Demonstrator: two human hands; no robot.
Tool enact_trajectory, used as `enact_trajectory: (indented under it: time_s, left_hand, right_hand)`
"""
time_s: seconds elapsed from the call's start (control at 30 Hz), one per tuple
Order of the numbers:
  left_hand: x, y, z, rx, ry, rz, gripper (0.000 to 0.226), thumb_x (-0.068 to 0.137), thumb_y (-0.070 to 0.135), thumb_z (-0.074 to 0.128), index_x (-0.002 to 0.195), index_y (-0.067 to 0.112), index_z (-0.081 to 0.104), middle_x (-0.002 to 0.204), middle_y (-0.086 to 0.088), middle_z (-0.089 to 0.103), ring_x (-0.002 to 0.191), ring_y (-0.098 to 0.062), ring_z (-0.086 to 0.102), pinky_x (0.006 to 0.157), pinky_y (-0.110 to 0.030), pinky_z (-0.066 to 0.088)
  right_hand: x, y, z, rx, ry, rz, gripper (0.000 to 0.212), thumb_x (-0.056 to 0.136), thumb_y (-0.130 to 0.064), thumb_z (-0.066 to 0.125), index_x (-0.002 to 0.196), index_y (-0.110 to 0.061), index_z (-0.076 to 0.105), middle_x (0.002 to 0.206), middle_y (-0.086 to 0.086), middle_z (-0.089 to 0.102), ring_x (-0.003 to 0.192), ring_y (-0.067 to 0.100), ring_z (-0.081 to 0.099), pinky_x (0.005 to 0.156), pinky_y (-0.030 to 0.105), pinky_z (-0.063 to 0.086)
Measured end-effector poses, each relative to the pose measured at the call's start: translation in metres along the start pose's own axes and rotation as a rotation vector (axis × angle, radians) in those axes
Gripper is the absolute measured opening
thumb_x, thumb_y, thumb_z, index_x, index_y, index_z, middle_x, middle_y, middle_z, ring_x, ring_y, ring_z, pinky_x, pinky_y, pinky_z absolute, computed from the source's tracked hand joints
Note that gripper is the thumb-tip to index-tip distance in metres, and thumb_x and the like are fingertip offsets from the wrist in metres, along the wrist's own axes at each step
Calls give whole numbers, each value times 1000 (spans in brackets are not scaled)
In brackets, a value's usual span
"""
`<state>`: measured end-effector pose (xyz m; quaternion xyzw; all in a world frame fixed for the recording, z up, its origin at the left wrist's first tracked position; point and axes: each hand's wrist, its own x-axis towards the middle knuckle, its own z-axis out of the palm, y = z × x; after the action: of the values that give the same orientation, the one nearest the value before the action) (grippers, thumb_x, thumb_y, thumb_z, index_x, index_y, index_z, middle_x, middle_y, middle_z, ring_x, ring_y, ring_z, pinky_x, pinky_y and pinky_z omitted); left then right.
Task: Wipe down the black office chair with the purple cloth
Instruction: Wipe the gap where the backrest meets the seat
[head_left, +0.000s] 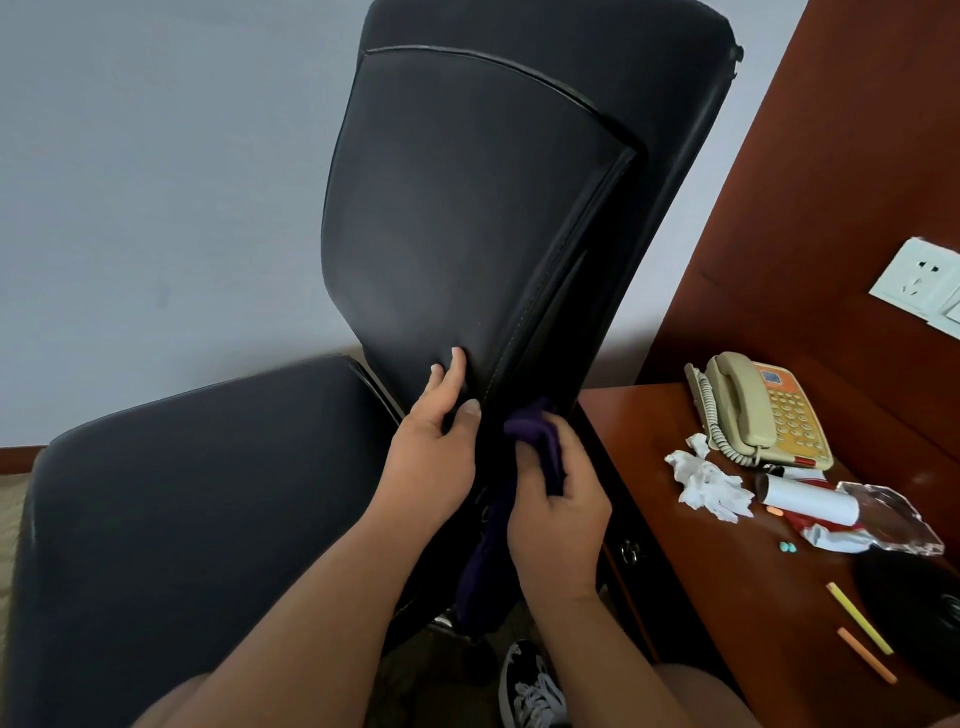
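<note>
— Head view; where does the black leather office chair (467, 234) sit, and which way does it run?

— It fills the middle of the picture; its backrest's long axis climbs from lower centre to upper right, padded face turned left toward the pale wall (156, 182); the seat (208, 493) spreads out low and to the left.

— And the hands?

— The left hand (436, 447) grips the lower side edge of the backrest pad, fingers laid on the face, thumb on the seam; the right hand (561, 509) is curled round a bunched dark purple cloth (535, 441), pressed to the backrest's side just beside the left hand.

— How does the cloth lie?

— Its bunched top is in the right hand's fingers; the rest hangs long and narrow, down and slightly left along the chair's rear edge, toward the floor.

— Any containers?

— A red-brown wooden desk (727, 571) stands to the right, with a closed drawer (630, 551) bearing a metal pull; its contents are hidden; a crumpled clear plastic wrapper (893, 514) lies on top, over a red-and-white packet; what that holds I cannot tell.

— Other things on the desk?

— A beige corded telephone (758, 410), crumpled white tissue (706, 480), a white tube (810, 501) on its side, a yellow stick (860, 618) and an orange stick (866, 654).
</note>
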<state>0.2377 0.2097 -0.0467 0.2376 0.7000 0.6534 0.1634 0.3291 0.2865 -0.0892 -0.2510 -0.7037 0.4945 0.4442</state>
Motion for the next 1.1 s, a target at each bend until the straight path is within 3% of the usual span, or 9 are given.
enact_trajectory:
  time_s: [0.13, 0.2, 0.3, 0.43, 0.6, 0.73, 0.83, 0.97, 1.1]
  left_hand:
    - [0, -1, -1, 29, 9, 14, 57, 107, 23, 49, 150, 53, 30, 165, 18, 18, 134, 19, 14, 93, 3, 17]
    - [-1, 1, -1, 29, 9, 10, 56, 106, 22, 49, 151, 51, 31, 164, 19, 19, 130, 23, 21, 91, 5, 20]
    - [-3, 3, 0, 2, 6, -10, 57, 107, 17, 48, 154, 45, 31, 159, 21, 18, 82, 39, 42, 63, 9, 32]
    - [-1, 1, 0, 19, 15, -2, 56, 107, 23, 49, 150, 54, 31, 164, 20, 18, 130, 21, 18, 72, 14, 24]
    - [-1, 3, 1, 28, 31, 2, 57, 106, 23, 50, 148, 56, 32, 164, 18, 19, 134, 16, 15, 80, 13, 19]
    - [-2, 4, -1, 18, 30, 21, 56, 106, 21, 50, 150, 52, 32, 165, 16, 19, 137, 13, 14, 97, 0, 18]
    - [-1, 6, -1, -26, 26, 8, 55, 107, 19, 49, 147, 53, 36, 165, 16, 20, 145, 7, 15, 104, -9, 18]
    - [-3, 8, 0, -72, 18, -6, 47, 108, 22, 45, 145, 51, 43, 164, 17, 22, 146, 7, 15, 96, 1, 18]
    - [-4, 12, -1, -83, 25, -5, 48, 108, 19, 44, 146, 48, 43, 164, 14, 22, 147, 7, 15, 108, -8, 15]
  right_hand:
    - [20, -14, 2, -72, 64, -171, 30, 97, -22, 63, 127, -20, 66, 112, -15, 67, 107, -6, 60, 88, 5, 40]
    - [19, -6, 4, -141, 53, -188, 32, 97, -20, 64, 129, -22, 64, 110, -22, 62, 104, -12, 56, 86, 2, 38]
    - [4, 17, 3, -219, -11, -165, 37, 96, -15, 64, 131, -25, 63, 108, -20, 60, 103, -9, 58, 86, 5, 41]
    - [1, 22, 0, -239, -70, -132, 34, 97, -17, 62, 129, -27, 65, 110, -12, 64, 104, 2, 61, 86, 15, 48]
    - [25, -20, 6, -185, 36, -185, 24, 98, -23, 59, 121, -25, 67, 108, -12, 67, 103, 3, 62, 88, 15, 46]
    - [36, -43, 13, -104, 109, -212, 28, 98, -19, 60, 125, -21, 63, 113, -13, 67, 106, 0, 61, 90, 11, 45]
    - [21, -23, 15, -224, 30, -224, 35, 98, -23, 58, 133, -21, 60, 120, -7, 65, 110, 3, 60, 92, 8, 42]
    - [-5, 13, 6, -266, -179, -188, 44, 96, -10, 59, 133, -32, 58, 120, -7, 63, 111, 1, 59, 92, 10, 43]
    - [4, -16, 12, -65, -93, -90, 28, 96, -10, 63, 121, -22, 66, 111, -11, 68, 109, 2, 63, 93, 18, 48]
